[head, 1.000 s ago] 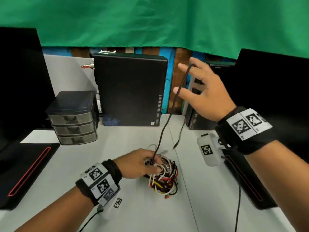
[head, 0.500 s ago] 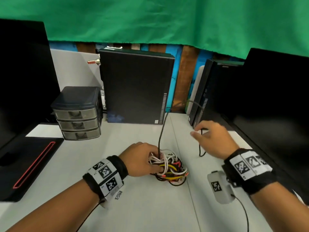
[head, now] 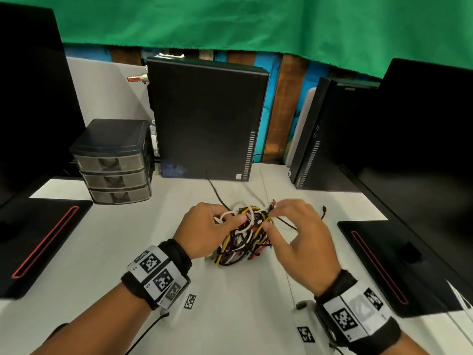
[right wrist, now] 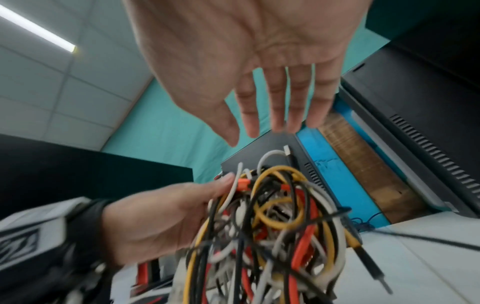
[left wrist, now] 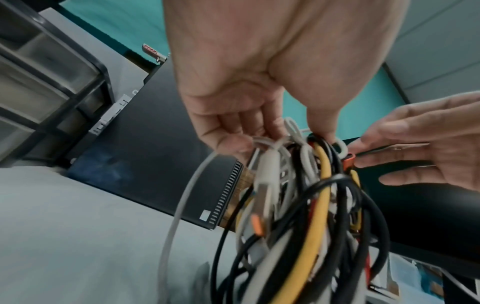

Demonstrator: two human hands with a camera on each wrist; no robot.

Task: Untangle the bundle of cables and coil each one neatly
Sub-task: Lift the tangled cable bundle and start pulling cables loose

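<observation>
On the table point(head: 107, 252), 2 hands flank 1 cable bundle point(head: 243, 239).

No readable words, numbers or brand names appeared anywhere. The wristbands point(head: 160, 274) carried only black-and-white square fiducial markers, and similar marker tags point(head: 190, 301) hung beside them. A small pale sticker point(head: 238, 177) on the black computer case point(head: 204, 119) was too small to read.
</observation>
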